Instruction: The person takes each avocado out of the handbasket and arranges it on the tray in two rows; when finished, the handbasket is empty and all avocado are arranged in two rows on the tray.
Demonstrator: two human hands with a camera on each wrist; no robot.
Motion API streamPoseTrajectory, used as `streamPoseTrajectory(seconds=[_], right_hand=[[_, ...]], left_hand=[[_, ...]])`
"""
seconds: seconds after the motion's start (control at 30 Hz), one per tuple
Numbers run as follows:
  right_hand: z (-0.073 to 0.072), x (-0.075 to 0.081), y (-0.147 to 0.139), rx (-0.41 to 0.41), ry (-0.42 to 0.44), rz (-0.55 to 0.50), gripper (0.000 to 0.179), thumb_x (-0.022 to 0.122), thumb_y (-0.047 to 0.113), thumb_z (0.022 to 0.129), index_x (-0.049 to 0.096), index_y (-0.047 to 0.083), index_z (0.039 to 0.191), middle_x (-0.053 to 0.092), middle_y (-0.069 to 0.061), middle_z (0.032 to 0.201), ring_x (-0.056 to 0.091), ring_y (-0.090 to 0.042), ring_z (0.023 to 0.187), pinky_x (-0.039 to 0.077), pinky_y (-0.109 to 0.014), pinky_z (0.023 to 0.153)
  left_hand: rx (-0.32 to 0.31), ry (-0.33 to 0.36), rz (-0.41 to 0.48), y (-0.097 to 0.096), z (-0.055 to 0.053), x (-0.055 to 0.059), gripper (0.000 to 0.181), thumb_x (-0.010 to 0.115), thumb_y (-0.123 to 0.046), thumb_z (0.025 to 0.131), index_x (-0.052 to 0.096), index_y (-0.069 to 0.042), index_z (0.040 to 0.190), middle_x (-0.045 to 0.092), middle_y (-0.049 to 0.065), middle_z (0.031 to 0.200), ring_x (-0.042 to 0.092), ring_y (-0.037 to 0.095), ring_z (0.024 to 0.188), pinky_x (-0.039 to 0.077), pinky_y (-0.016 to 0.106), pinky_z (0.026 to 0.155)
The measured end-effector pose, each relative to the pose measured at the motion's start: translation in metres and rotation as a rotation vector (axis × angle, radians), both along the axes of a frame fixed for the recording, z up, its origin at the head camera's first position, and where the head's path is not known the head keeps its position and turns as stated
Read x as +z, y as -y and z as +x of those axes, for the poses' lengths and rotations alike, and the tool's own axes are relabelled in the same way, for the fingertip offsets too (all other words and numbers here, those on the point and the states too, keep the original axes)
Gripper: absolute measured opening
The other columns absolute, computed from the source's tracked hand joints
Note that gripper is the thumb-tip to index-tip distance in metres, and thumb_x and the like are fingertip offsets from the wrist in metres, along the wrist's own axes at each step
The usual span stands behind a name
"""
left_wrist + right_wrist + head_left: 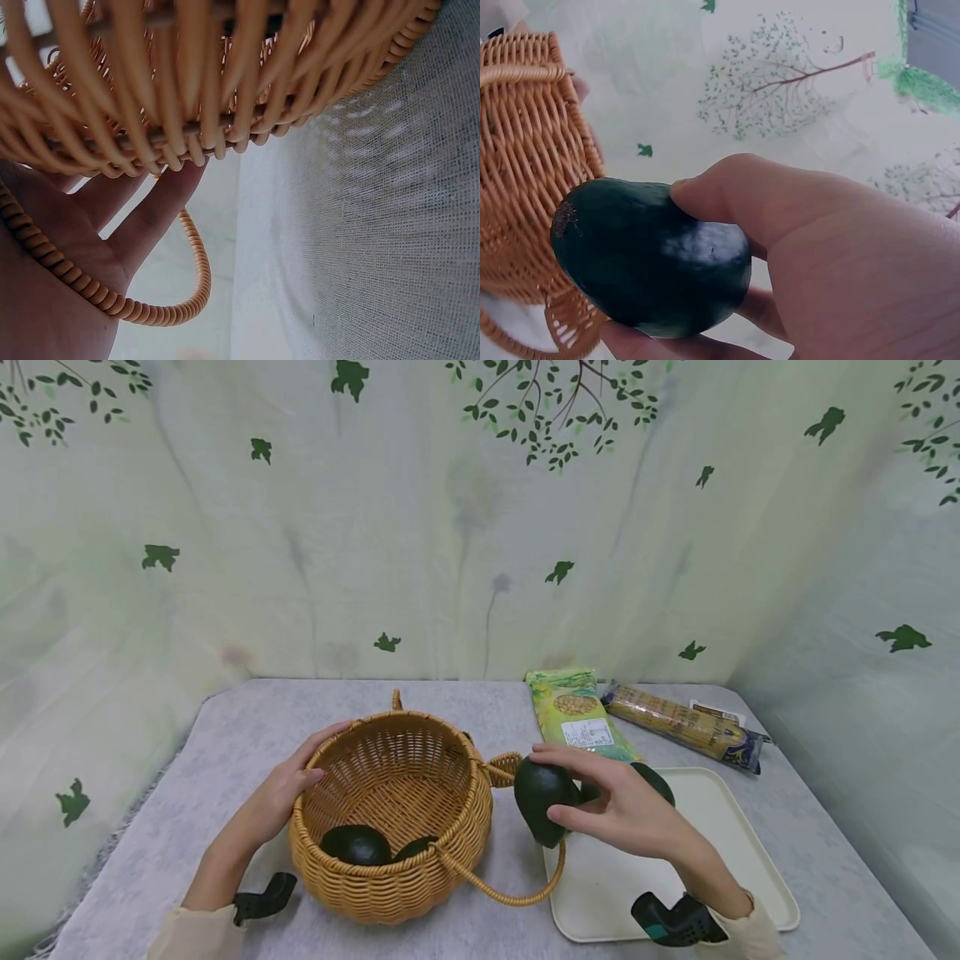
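My right hand (611,802) grips a dark green avocado (543,793) between thumb and fingers, just right of the wicker basket (390,893). In the right wrist view, the glossy avocado (652,259) shows a brown scar at one end. My left hand (288,785) holds the basket's left rim, thumb over the edge and fingers outside. From the left wrist view, the basket's woven wall (202,82) rises over those fingers. Two avocados lie in the basket, one (356,845) in plain sight, the other (415,847) partly hidden by the rim.
A cream tray (600,906) sits under my right arm, with another avocado (654,782) partly hidden behind the hand. Behind the tray lie a green-yellow food packet (573,706) and a long clear packet (682,722). A looped basket handle (517,900) reaches over the tray's edge.
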State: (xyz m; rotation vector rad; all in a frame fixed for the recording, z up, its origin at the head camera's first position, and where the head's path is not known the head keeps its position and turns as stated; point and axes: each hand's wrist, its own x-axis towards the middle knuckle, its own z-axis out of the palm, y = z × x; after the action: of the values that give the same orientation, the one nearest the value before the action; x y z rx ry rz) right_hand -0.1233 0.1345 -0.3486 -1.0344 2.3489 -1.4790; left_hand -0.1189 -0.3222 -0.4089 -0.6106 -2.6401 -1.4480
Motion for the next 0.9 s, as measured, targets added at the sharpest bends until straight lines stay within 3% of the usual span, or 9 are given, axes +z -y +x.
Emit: streamPoseTrajectory(seconds=[0.37,0.73,0.9], right_hand=[[0.004,-0.015,-0.022,-0.094,-0.020,0.056,0.054,0.077,0.020,0.094,0.058,0.025,0.145,0.049,-0.013,0.155,0.059,-0.043,0.127,0.061,-0.028,0.074],[0.011,-0.028,-0.043,-0.153,0.015,0.093,0.055,0.077,0.024,0.095,0.057,0.021,0.146,0.052,-0.014,0.149,0.061,-0.040,0.122,0.061,-0.029,0.075],[0.018,-0.033,-0.049,-0.184,0.063,0.122,0.057,0.078,0.028,0.093,0.057,0.020,0.145,0.049,-0.019,0.152,0.059,-0.045,0.126,0.061,-0.029,0.073]], left_hand=[[-0.012,0.002,0.009,0.000,0.000,0.001,0.056,0.033,-0.014,0.108,0.028,-0.022,0.164,0.034,0.024,0.160,0.042,0.054,0.136,0.055,0.058,0.084],[-0.011,-0.002,0.013,0.000,-0.001,0.000,0.056,0.033,-0.015,0.108,0.028,-0.022,0.164,0.033,0.025,0.161,0.041,0.056,0.136,0.054,0.065,0.084],[-0.010,-0.008,0.014,0.000,-0.001,0.000,0.056,0.033,-0.015,0.108,0.029,-0.022,0.164,0.033,0.025,0.161,0.041,0.058,0.136,0.053,0.067,0.083]])
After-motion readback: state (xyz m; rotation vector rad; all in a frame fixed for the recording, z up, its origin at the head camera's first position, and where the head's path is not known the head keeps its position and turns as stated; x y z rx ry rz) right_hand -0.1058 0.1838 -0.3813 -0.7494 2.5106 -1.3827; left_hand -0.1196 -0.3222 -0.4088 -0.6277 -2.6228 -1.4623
